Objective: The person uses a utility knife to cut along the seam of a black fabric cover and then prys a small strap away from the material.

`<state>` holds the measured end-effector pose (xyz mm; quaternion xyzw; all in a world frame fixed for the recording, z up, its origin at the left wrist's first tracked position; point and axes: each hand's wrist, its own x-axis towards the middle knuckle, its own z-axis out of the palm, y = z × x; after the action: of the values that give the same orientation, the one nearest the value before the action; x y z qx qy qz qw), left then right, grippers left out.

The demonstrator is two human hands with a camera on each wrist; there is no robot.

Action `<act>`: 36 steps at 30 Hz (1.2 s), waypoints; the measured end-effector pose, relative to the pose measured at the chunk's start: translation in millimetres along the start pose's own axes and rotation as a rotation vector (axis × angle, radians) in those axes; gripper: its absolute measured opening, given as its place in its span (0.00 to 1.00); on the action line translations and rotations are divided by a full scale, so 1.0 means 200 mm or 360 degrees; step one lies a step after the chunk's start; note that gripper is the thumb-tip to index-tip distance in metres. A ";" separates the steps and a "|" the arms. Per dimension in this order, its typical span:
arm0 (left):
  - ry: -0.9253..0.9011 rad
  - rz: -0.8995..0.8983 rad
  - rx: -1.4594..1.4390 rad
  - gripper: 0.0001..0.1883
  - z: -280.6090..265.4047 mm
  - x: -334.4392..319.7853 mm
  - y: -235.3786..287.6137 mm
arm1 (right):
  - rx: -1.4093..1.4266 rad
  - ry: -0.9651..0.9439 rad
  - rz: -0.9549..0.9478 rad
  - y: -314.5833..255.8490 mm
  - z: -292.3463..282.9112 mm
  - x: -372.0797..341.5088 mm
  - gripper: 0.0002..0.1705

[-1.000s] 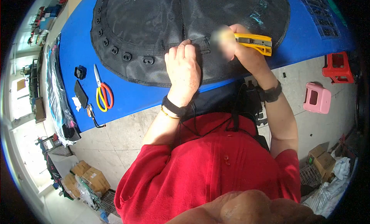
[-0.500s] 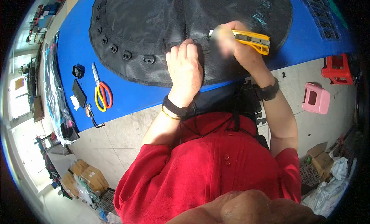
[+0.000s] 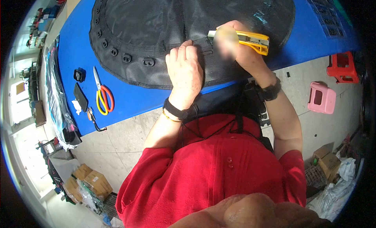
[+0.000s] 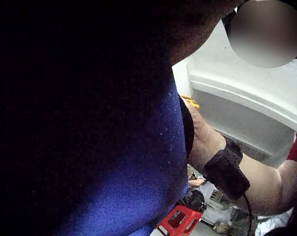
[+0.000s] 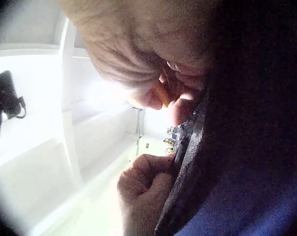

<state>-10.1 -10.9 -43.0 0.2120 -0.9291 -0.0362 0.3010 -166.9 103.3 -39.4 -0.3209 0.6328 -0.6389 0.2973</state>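
A round black mesh piece with a row of black plastic clips along its left edge lies on the blue table. The left hand rests on the mesh by its centre seam, fingers bent against a black strip. To its right, the right hand grips a yellow utility knife, whose pale tip points left above the strip. A blur covers part of that hand. In the right wrist view, the right hand's curled fingers hold something yellow close to the mesh, with the left hand nearby.
Scissors, a dark flat object and a small black piece lie at the table's left. Plastic-wrapped material lines the left edge. A red stool and pink stool stand on the floor at right.
The right hand and knife have shifted slightly left, and the blade end now shows left of the blur. The left hand stays nearly in place on the mesh.
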 end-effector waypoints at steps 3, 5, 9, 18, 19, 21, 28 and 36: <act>-0.0001 0.0002 0.0001 0.07 0.00 0.00 0.00 | 0.0001 -0.0011 -0.0010 0.01 0.00 0.00 0.09; 0.0006 0.0006 0.0003 0.07 0.00 0.00 0.00 | -0.0021 -0.0027 -0.0013 0.01 -0.01 0.00 0.09; 0.0026 0.0015 -0.0001 0.07 0.00 0.00 0.00 | -0.0026 -0.0050 -0.0009 0.00 -0.01 -0.02 0.08; 0.0029 0.0014 -0.0010 0.07 0.00 0.00 0.00 | -0.0149 -0.0058 -0.0008 -0.01 -0.02 -0.03 0.07; 0.0030 0.0015 -0.0003 0.07 0.00 0.00 0.00 | -0.0182 -0.0069 0.0013 -0.02 -0.03 -0.04 0.07; 0.0032 0.0020 -0.0001 0.07 0.00 0.00 0.00 | -0.0228 -0.0087 0.0022 -0.04 -0.03 -0.05 0.07; 0.0034 0.0020 -0.0002 0.08 0.00 0.00 0.00 | -0.0301 -0.0129 -0.0135 -0.01 -0.06 -0.07 0.06; 0.0014 0.0006 0.0023 0.08 -0.01 0.00 0.01 | -0.0260 -0.0245 -0.0040 0.00 -0.09 -0.07 0.05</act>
<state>-10.0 -9.9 -41.9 0.2126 -0.9284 -0.0281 0.3035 -172.3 126.5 -39.9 -0.3999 0.6539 -0.5624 0.3100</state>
